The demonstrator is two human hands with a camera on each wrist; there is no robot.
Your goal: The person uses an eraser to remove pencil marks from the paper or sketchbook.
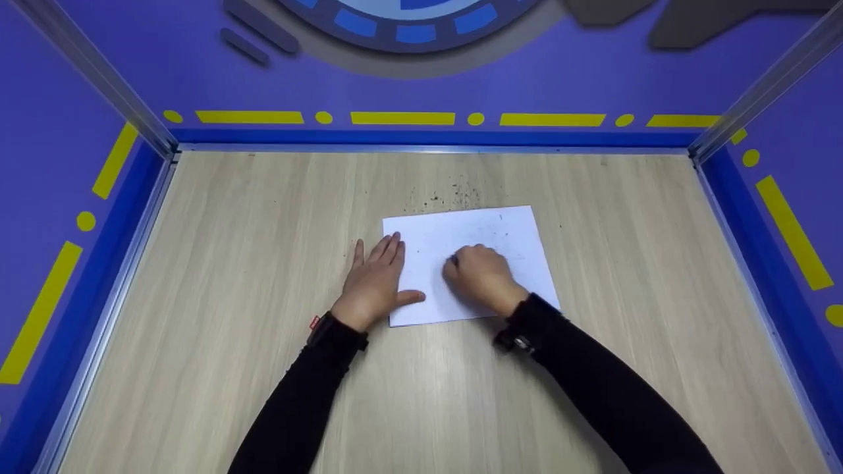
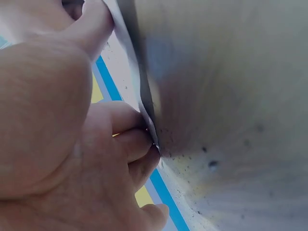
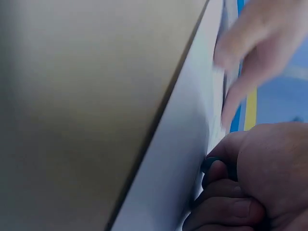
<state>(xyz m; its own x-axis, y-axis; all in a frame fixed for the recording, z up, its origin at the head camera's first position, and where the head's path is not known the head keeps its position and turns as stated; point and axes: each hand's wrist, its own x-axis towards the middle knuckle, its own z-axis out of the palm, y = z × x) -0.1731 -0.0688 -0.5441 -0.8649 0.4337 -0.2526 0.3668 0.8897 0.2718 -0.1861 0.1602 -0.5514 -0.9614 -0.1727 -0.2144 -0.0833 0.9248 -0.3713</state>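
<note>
On the table (image 1: 230, 263) within purple walls (image 1: 527, 85), presses the paper (image 1: 428, 237) at its left edge with a straight-fingered left hand (image 1: 374, 280); grips a dark object (image 3: 210, 164) in a curled right hand (image 1: 484, 273) mid-paper.

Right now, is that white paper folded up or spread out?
Spread out: the white paper lies wide on the wood-grain tabletop, left hand on its edge, no fold showing.

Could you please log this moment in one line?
left hand: on left edge of white paper | right hand: grips small dark object over paper | dark specks: on table beyond paper
</note>
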